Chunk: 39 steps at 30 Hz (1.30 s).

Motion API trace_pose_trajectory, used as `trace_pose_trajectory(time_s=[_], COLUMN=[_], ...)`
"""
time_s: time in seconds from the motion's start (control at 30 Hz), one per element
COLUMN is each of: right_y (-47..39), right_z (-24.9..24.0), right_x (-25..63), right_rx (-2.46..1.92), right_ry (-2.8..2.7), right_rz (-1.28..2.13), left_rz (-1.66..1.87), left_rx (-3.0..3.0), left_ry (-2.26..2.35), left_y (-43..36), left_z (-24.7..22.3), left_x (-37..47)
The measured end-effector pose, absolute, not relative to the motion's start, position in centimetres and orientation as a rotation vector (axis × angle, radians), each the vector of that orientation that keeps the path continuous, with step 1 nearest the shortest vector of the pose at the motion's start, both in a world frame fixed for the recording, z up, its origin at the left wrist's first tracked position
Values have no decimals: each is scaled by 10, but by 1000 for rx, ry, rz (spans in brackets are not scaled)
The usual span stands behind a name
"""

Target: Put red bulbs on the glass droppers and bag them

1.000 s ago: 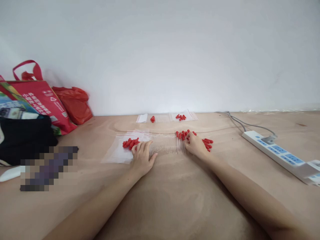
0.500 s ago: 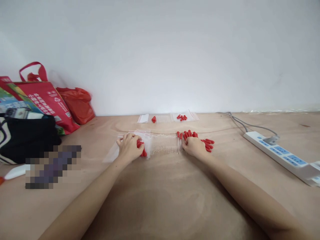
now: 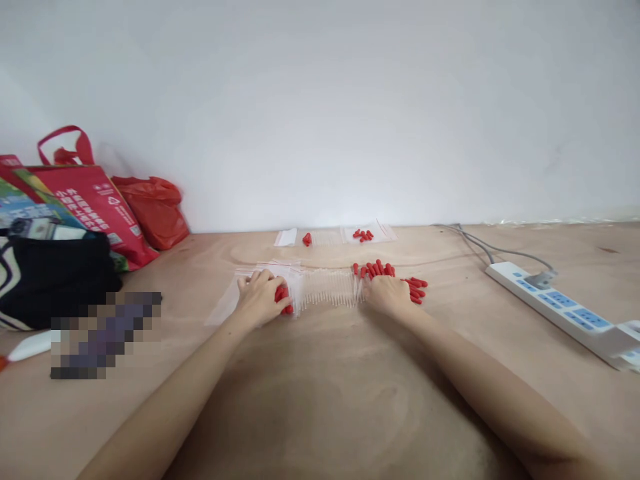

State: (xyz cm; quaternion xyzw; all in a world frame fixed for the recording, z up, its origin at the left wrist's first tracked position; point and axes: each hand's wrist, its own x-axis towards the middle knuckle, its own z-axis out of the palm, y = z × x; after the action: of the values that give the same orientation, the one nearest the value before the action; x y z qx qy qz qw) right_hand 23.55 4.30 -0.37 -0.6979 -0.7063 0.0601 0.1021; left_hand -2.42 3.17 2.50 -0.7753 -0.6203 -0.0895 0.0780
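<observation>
My left hand (image 3: 260, 297) rests on clear zip bags, its fingers bent and apart. Red rubber bulbs (image 3: 284, 301) lie on the plastic between its thumb and index finger. To its right, a row of thin clear dropper tubes (image 3: 327, 288) lies side by side on the wood. At the row's right end my right hand (image 3: 387, 293) is closed and low to the table; its fingertips, and anything in them, are hidden. More red bulbs (image 3: 380, 269) lie just beyond and beside this hand, and some near the tubes appear fitted on tube ends.
Farther back are a small zip bag (image 3: 383, 232) with red bulbs on it and another short row of tubes (image 3: 326, 238). On the right lies a white power strip (image 3: 550, 300) with a grey cord. Red bags (image 3: 103, 207) and a black bag (image 3: 55, 277) stand at left.
My right hand has turned slightly, and its fingertips are now hidden. My left hand has shifted only a little, showing slightly more of the red bulbs beside its thumb.
</observation>
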Motion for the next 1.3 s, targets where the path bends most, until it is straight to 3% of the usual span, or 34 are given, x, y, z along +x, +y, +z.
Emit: trace_pose_trajectory(time_s=[0.1,0.3,0.77,0.93,1.1,1.3], right_y=[31,4,-3,-2,-2,-1], right_z=[1,-13,-37,-41,-43,-41], right_x=[238,246,239,240,241,241], right_rx=[-2195,-1967,-1486,-1325,-1266,-1206], right_ry=[-2058,-2143,-2224,-2187,-2193,-2205], right_rz=[60,-178,-168,-40,-17,-14], left_rz=[-268,-303,-326,-881,-1709,-1931], left_rx=[-2381,-2443,-2746,-2833,-2891,-2795], left_ry=[-1836,-1818,-1558,-1598,-1919,-2135], left_y=[35,39,35,29,17,3], left_z=[19,14,28,40,7,-24], left_x=[-26,-31,-29,-17,13,32])
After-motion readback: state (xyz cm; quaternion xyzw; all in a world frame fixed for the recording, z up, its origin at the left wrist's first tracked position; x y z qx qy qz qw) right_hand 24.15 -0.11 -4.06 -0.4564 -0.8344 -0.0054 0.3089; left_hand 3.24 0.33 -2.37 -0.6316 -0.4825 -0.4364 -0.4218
